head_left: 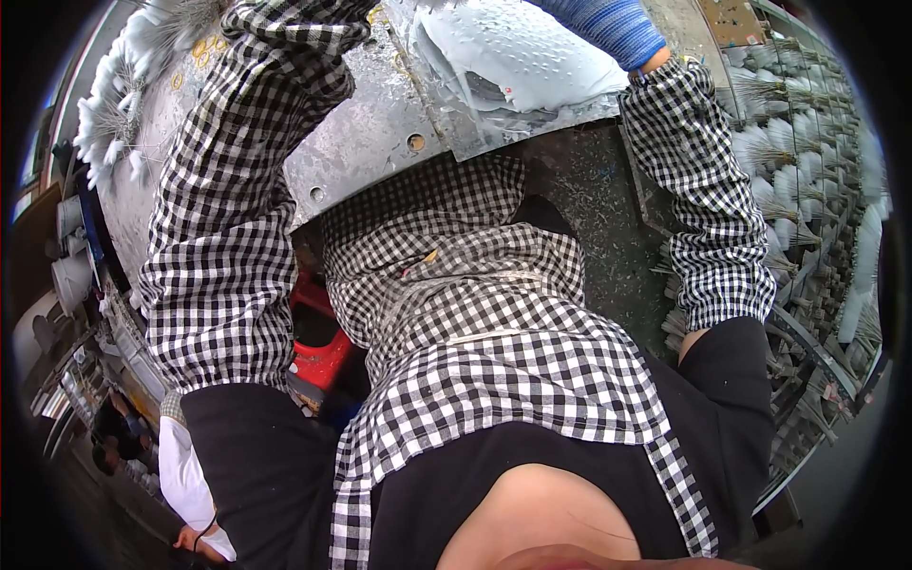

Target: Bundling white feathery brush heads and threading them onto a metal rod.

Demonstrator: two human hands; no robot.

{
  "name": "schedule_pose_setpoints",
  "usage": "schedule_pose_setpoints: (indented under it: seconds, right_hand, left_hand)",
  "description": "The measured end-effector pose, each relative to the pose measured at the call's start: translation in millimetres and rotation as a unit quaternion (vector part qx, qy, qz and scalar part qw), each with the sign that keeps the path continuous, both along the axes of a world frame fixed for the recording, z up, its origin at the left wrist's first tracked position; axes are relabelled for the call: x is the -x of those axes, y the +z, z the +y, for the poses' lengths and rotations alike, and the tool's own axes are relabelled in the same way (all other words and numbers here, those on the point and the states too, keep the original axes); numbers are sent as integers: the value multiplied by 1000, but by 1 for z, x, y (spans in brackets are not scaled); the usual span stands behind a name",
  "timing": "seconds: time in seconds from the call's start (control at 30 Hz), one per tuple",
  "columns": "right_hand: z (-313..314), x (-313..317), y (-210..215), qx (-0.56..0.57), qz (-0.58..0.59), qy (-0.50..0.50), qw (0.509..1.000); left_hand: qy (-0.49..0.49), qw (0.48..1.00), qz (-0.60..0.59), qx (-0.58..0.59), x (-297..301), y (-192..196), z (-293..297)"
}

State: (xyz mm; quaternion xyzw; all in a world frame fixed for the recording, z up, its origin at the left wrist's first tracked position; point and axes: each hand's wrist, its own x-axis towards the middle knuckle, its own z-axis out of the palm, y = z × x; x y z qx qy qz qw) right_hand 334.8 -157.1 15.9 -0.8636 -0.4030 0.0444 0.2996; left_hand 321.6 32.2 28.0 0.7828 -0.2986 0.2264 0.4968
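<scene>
- Fingers of the right hand [602,23], in a blue knitted glove, run out past the top edge, so I cannot tell whether they are together, apart or clamped on something.
- Fingers of the left hand are beyond the top edge too; I cannot tell how they stand. Its checked left sleeve [223,199] reaches up over the metal table [366,133].
- Nearest the right hand is a white, wet-looking mass [522,52], spread over a flat plate [489,138] at the near side of the table. Bumps dot its surface, and a small red speck shows on it. The glove overlaps its upper right part; whether it touches the mass I cannot tell.
- Left of the mass, the tabletop is grey, scuffed and flecked with white, with round holes near its front edge.
- Yellow rings [204,47] lie on the far left part of the table, near a cluster of white-tipped pieces with thin wiry stems [119,109].
- On the right, beyond the checked right sleeve [712,209], similar pale bundles [798,171] stand in rows.
- Below the table are a checked apron [503,370] over the lap, a red stool [323,356] and a dark floor [594,209] strewn with small scraps.
- At lower left, another person in white [185,475] is partly in view.
</scene>
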Motion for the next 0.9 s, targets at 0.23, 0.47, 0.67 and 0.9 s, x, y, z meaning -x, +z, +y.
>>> schedule_pose_setpoints:
  seconds: [0.23, 0.47, 0.67, 0.9]
  right_hand:
    - [-3, 6, -3, -73, 13, -25, 997]
    - [-1, -3, -9, -57, 93, -22, 994]
    - [3, -18, -24, -79, 110, 14, 991]
    - [10, -6, 1, -53, 121, -19, 991]
  left_hand:
    - [-4, 997, 38, 70, -9, -8, 12]
    - [98, 973, 164, 133, 11, 9, 15]
    - [115, 972, 165, 124, 8, 5, 24]
    - [100, 963, 184, 169, 9, 12, 15]
